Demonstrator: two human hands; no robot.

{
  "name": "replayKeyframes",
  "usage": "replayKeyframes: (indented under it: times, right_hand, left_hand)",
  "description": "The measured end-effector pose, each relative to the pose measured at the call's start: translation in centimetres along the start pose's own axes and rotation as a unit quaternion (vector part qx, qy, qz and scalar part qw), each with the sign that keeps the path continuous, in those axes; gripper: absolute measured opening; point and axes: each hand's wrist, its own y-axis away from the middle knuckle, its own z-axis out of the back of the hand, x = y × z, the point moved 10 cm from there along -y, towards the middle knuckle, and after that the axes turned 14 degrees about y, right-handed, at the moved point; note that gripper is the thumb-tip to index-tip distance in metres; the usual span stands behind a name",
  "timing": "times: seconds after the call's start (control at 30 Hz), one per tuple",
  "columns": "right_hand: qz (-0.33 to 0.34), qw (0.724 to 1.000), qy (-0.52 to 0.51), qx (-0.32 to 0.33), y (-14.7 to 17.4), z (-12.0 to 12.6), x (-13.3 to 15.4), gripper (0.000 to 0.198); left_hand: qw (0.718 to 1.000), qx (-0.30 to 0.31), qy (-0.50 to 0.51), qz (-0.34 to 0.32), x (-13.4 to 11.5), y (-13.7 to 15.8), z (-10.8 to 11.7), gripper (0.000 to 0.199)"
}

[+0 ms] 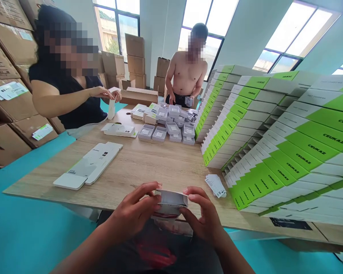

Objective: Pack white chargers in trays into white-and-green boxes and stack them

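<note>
Between my two hands, just over the near edge of the table [148, 167], is a small white carton [171, 208] with one end open toward me. My left hand [138, 207] grips its left side, fingers curled at the upper edge. On the right side, my right hand [201, 213] pinches the carton's edge between thumb and fingers. Whatever lies deeper inside the carton cannot be made out. Right of my hands lies a small pile of white printed cards [215, 185]. Flattened white cartons [88, 165] lie to the left.
Tall stacks of white-and-green boxes [274, 171] fill the table's right side. White plastic trays [160, 133] and more flat cartons [118, 130] lie toward the back. Two people stand or sit across the table, each handling something. Brown cardboard boxes [11, 95] are piled at left.
</note>
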Motion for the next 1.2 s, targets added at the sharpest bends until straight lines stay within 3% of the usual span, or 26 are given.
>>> replayKeyframes:
  times: [0.1,0.23,0.37,0.43,0.57,0.67,0.77,0.83,1.0,1.1,1.2]
  right_hand:
    - [0.01,0.999,0.009,0.035,-0.4,-0.2,0.6,0.047]
    - [-0.025,0.999,-0.034,0.01,-0.1,0.2,-0.2,0.055]
    - [-0.011,0.997,0.026,0.067,0.1,-1.2,-0.3,0.029]
    - [0.004,0.997,0.054,0.063,-0.1,-1.3,-0.1,0.023]
    - [0.046,0.998,0.046,-0.013,-0.4,-0.1,1.2,0.045]
    - [0.068,0.995,0.078,0.001,-0.7,-0.1,2.5,0.046]
    - [0.02,0.994,0.085,0.063,-1.4,-0.5,2.5,0.018]
    - [-0.038,0.994,0.056,0.085,-1.9,-0.5,2.0,0.006]
    - [-0.132,0.989,0.018,0.058,-2.4,-0.3,1.0,0.014]
    - [-0.145,0.988,0.012,0.058,-2.5,-0.4,0.8,0.004]
    - [-0.117,0.991,0.018,0.065,-2.5,-0.1,0.9,0.005]
  left_hand:
    - [1.0,-0.014,0.012,0.004,0.3,0.2,0.4,0.02]
    - [1.0,-0.008,0.001,0.004,0.1,0.1,0.7,0.017]
    - [1.0,0.018,-0.01,0.015,-0.2,-0.1,0.4,0.03]
    - [0.999,0.022,-0.008,0.03,-0.1,0.0,0.3,0.029]
    - [1.0,0.007,0.011,0.028,-0.1,0.0,0.6,0.025]
    - [1.0,0.001,0.026,0.013,-0.7,-0.3,1.0,0.026]
    - [0.998,0.029,0.024,0.051,-0.9,-0.7,0.7,0.015]
    - [0.995,0.011,0.025,0.099,-0.7,-1.1,0.8,0.003]
    - [0.972,-0.087,0.087,0.201,0.8,-1.2,1.1,0.01]
    - [0.969,-0.095,0.104,0.204,1.0,-1.4,1.0,0.014]
    - [0.974,-0.088,0.087,0.191,0.7,-1.4,1.2,0.014]
